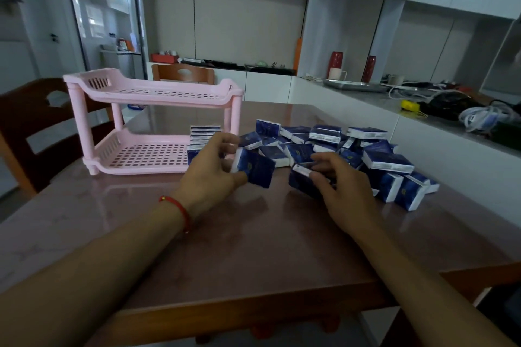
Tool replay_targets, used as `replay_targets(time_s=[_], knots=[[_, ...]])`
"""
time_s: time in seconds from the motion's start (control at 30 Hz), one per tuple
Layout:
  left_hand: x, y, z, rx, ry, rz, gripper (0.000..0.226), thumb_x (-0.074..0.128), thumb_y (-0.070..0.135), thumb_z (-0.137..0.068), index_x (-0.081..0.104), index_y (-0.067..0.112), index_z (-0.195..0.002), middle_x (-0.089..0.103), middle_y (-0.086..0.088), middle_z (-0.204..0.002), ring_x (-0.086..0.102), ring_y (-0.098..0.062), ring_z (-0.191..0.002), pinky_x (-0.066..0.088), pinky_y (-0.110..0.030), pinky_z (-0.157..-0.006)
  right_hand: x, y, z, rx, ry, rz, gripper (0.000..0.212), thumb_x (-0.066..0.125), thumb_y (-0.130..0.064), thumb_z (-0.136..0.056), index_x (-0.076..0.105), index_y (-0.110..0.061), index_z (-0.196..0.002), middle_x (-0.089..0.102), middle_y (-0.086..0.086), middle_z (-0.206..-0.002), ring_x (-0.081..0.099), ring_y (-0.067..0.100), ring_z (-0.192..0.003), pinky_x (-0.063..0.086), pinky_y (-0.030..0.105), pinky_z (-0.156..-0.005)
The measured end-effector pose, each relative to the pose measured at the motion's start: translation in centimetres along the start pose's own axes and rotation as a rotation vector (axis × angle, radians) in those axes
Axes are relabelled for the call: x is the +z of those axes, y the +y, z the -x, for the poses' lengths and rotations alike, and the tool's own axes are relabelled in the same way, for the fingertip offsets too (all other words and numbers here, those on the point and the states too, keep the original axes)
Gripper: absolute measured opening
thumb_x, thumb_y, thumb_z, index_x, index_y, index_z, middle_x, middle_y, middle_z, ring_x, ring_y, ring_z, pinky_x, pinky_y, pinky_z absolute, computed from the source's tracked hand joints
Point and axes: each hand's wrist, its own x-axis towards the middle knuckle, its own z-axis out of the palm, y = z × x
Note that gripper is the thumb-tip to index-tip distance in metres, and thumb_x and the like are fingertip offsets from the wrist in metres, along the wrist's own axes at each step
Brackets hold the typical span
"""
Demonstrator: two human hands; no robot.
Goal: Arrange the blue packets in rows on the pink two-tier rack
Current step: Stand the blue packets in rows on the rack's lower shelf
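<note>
While each grips a blue packet, the left hand [210,175] hides shelved packets [203,134]; the right hand [338,191] covers its own.

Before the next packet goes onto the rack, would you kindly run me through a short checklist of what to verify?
1. Left hand grips a packet: ok.
2. Right hand grips its own packet: ok, though it is partly hidden.
3. Rack upright on the table: ok.
4. Free space on the lower tier: ok; only a row at its right end.
5. Upper tier free: ok, no packets seen on it.
6. Row standing straight and stable: cannot tell, the left hand covers part of it.
7. Pile within reach: ok, just beyond the right hand.
</note>
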Motion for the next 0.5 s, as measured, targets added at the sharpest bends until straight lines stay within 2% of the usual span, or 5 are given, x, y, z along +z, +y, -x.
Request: replay_targets(time_s=[0.07, 0.13, 0.37, 0.43, 0.5], knots=[[-0.1, -0.1, -0.2, -0.040, 0.049, 0.084, 0.045, 0.074, -0.003, -0.081, 0.055, 0.014, -0.117, 0.062, -0.005, -0.104, 0.065, -0.012, -0.079, 0.059, -0.024, -0.067, 0.1, 0.0, 0.0, -0.005, 0.017, -0.042, 0.030, 0.056, -0.018, -0.101, 0.059, -0.019, -0.131, 0.070, -0.004, -0.111, 0.060, 0.002, -0.100, 0.045, 0.009, -0.081], [0.1, -0.1, -0.3, -0.061, 0.066, 0.156, 0.037, 0.073, -0.004, -0.083, 0.058, 0.011, -0.114, 0.066, -0.017, -0.104, 0.066, -0.022, -0.085, 0.061, -0.037, -0.076, 0.2, -0.1, 0.1, -0.030, 0.006, -0.094, 0.032, 0.050, -0.020, -0.104, 0.056, -0.019, -0.135, 0.068, -0.007, -0.109, 0.061, 0.000, -0.098, 0.047, 0.010, -0.080], [1.3, -0.5, 0.0, -0.027, -0.045, 0.258, 0.038, 0.062, -0.013, -0.088, 0.063, 0.013, -0.115, 0.070, -0.013, -0.114, 0.065, -0.042, -0.107, 0.059, -0.052, -0.088, 1.0, -0.9, 0.5, -0.116, -0.199, -0.255, 0.037, 0.037, -0.027, -0.107, 0.042, -0.036, -0.142, 0.056, -0.018, -0.121, 0.057, -0.004, -0.108, 0.049, 0.015, -0.082], [1.6, -0.4, 0.0, -0.052, -0.132, 0.280, 0.047, 0.062, -0.018, -0.084, 0.062, 0.011, -0.120, 0.068, -0.016, -0.118, 0.065, -0.038, -0.111, 0.058, -0.048, -0.092, 1.6, -1.0, 0.5, -0.139, -0.242, -0.199, 0.039, 0.034, -0.027, -0.108, 0.040, -0.032, -0.146, 0.052, -0.015, -0.134, 0.051, -0.006, -0.117, 0.045, 0.013, -0.092], [2.0, 0.1, 0.6, -0.068, -0.237, 0.295, 0.056, 0.069, -0.016, -0.080, 0.058, 0.014, -0.127, 0.067, -0.008, -0.122, 0.069, -0.022, -0.108, 0.060, -0.037, -0.090, 2.1, -1.2, 0.5, -0.163, -0.241, -0.139, 0.040, 0.034, -0.025, -0.108, 0.039, -0.029, -0.148, 0.048, -0.011, -0.139, 0.045, -0.006, -0.120, 0.038, 0.006, -0.095]])
